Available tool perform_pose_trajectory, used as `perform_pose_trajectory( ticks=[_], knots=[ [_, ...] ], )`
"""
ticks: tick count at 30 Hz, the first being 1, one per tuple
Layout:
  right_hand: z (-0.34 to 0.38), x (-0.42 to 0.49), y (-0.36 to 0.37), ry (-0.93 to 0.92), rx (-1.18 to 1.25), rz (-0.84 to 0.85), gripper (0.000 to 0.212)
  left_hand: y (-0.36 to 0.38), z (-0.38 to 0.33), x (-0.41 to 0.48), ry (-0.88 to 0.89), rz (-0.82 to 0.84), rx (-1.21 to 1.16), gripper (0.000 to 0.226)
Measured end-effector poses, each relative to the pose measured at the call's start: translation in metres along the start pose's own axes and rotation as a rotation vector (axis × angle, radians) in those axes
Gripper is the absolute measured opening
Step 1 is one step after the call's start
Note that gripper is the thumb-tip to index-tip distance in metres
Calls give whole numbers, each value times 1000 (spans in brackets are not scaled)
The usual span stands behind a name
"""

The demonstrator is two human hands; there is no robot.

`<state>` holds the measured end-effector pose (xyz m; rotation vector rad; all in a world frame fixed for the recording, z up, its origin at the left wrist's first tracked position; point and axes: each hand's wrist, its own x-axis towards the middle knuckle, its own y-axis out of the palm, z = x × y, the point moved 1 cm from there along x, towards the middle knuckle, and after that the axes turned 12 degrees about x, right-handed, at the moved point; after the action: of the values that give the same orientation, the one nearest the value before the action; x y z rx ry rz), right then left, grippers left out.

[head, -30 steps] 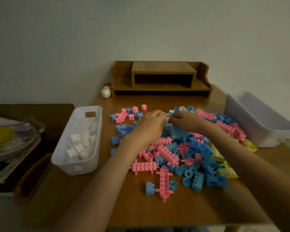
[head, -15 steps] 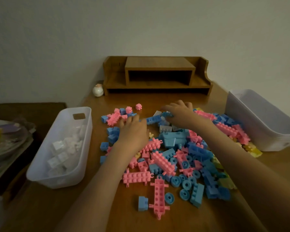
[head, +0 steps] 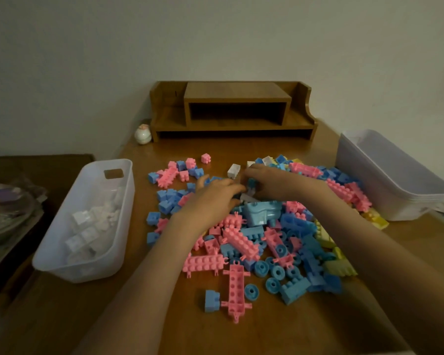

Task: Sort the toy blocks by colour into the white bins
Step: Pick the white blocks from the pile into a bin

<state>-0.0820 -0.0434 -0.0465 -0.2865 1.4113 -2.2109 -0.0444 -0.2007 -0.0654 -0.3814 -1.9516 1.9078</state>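
A heap of pink, blue and pale yellow toy blocks (head: pixel 244 242) covers the middle of the wooden table. My left hand (head: pixel 210 198) lies on the heap, fingers stretched right toward a small blue block (head: pixel 251 182). My right hand (head: pixel 272 183) curls its fingers round that blue block from the other side. A white block (head: pixel 233 170) lies loose just behind the hands, and another white block (head: pixel 246 197) sits under the fingertips. The left white bin (head: pixel 105 254) holds several white blocks. The right white bin (head: pixel 364 183) looks empty.
A wooden desk shelf (head: pixel 236 108) stands against the wall at the back, with a small round figurine (head: pixel 143 134) at its left end. Plates and papers (head: pixel 5 213) are stacked beside the table on the left. A large light-blue piece (head: pixel 262 212) lies just in front of the hands.
My right hand has drawn back from the far side of the heap to meet my left hand over a small blue block. My left hand has shifted slightly right.
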Motion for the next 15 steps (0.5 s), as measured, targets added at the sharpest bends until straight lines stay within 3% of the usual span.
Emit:
perform_pose_trajectory(
  ticks=[10, 14, 15],
  knots=[
    [0, 0, 4, 21, -42, -3, 39, -10, -6, -10, -23, -29, -33, 19],
    [2, 0, 3, 30, -50, -43, 39, -15, -5, -15, 27, -148, -76, 1],
    [2, -1, 3, 28, -44, -51, 37, -17, -5, -15, 17, -191, -84, 6]
  ],
)
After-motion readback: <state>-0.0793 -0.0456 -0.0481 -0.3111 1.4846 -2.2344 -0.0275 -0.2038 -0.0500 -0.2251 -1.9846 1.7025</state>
